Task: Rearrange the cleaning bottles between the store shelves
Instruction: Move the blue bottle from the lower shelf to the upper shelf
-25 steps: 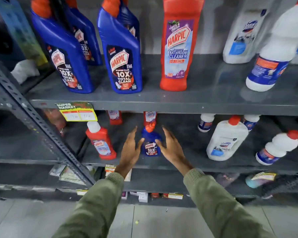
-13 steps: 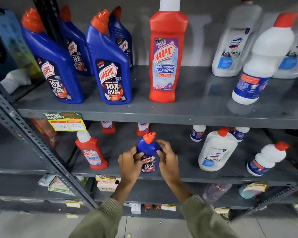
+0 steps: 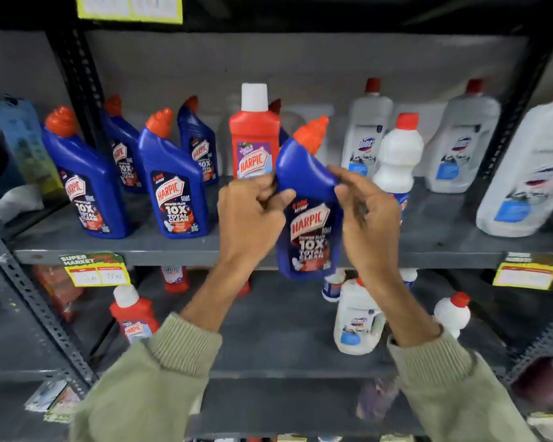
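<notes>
Both hands hold one blue Harpic bottle (image 3: 307, 215) in the air, in front of the edge of the upper shelf (image 3: 444, 247) — its base hangs below the shelf lip, its orange cap (image 3: 312, 134) tilts up and to the right. The left hand (image 3: 253, 218) grips the bottle's left shoulder with curled fingers; the right hand (image 3: 367, 215) clasps the right side just below the neck. Green ribbed sleeves (image 3: 160, 371) cover both forearms. On the upper shelf, to the left of the held bottle, stand four more blue Harpic bottles (image 3: 173, 186) in two rows, and directly behind the left hand stands a red Harpic bottle (image 3: 254, 138) with a white cap. To the right are white Domex bottles (image 3: 460, 141) and a smaller white bottle with a red cap (image 3: 399, 151). The lower shelf (image 3: 278, 333) carries a small red bottle (image 3: 134, 314) at left and white bottles (image 3: 358, 320) at right — the middle of it lies bare. Yellow price tags (image 3: 96, 272) hang on the upper shelf's front edge.
</notes>
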The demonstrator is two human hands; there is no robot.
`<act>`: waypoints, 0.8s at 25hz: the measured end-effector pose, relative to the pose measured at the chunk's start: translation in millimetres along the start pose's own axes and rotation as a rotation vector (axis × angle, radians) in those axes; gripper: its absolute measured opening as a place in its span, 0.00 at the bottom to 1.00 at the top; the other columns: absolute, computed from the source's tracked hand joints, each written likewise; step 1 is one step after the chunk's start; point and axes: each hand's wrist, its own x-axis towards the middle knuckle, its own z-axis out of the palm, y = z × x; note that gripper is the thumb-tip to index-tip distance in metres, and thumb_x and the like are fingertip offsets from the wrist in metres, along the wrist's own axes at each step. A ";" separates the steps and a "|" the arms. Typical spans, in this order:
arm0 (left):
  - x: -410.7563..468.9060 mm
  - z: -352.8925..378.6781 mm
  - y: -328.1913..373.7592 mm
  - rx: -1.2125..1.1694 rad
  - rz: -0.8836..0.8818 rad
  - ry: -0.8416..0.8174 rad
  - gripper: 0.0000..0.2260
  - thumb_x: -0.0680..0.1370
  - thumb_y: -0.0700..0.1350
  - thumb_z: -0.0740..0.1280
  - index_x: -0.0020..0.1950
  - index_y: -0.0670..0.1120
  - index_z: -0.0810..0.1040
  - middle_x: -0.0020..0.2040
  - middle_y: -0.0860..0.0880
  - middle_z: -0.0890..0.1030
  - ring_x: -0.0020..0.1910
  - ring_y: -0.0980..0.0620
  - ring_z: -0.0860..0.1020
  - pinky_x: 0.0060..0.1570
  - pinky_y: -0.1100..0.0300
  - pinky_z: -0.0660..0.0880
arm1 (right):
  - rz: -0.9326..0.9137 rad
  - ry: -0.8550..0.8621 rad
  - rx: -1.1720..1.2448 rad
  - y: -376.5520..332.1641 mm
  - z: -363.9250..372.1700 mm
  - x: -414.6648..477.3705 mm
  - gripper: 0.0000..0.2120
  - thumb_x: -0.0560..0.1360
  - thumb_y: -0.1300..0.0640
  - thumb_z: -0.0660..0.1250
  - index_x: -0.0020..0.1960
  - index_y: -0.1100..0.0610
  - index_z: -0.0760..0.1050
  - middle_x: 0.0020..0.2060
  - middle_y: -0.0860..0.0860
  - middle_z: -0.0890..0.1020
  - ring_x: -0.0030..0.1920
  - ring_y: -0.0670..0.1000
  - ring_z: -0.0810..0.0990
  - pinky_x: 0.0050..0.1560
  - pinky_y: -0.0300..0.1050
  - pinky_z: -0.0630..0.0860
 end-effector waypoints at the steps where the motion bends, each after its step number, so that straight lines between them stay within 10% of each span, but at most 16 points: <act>1: 16.3 10.2 4.9 -0.002 0.017 0.016 0.05 0.72 0.42 0.68 0.44 0.43 0.83 0.31 0.48 0.84 0.31 0.61 0.71 0.36 0.55 0.77 | -0.013 0.029 -0.006 4.7 -1.6 18.7 0.13 0.81 0.59 0.62 0.62 0.56 0.80 0.51 0.45 0.85 0.53 0.41 0.83 0.55 0.37 0.78; 7: 57.9 66.9 -11.5 0.130 0.006 0.073 0.04 0.74 0.37 0.67 0.40 0.40 0.80 0.34 0.44 0.84 0.33 0.51 0.80 0.31 0.64 0.67 | 0.006 0.090 -0.146 56.1 5.7 72.5 0.13 0.80 0.64 0.61 0.61 0.60 0.80 0.50 0.45 0.83 0.46 0.29 0.79 0.50 0.25 0.74; 15: 51.1 66.2 -17.5 0.207 0.004 0.005 0.09 0.78 0.46 0.67 0.40 0.44 0.77 0.32 0.52 0.81 0.28 0.59 0.77 0.31 0.73 0.73 | -0.016 0.109 -0.217 70.9 8.7 65.7 0.15 0.82 0.59 0.62 0.67 0.58 0.76 0.56 0.44 0.80 0.55 0.44 0.83 0.57 0.40 0.81; 20: 42.0 2.0 -17.5 0.095 0.116 0.478 0.15 0.76 0.52 0.69 0.58 0.46 0.82 0.46 0.51 0.87 0.38 0.55 0.83 0.46 0.58 0.82 | -0.465 0.175 -0.117 9.3 40.4 47.9 0.14 0.80 0.62 0.65 0.65 0.63 0.78 0.52 0.50 0.83 0.47 0.44 0.80 0.51 0.34 0.76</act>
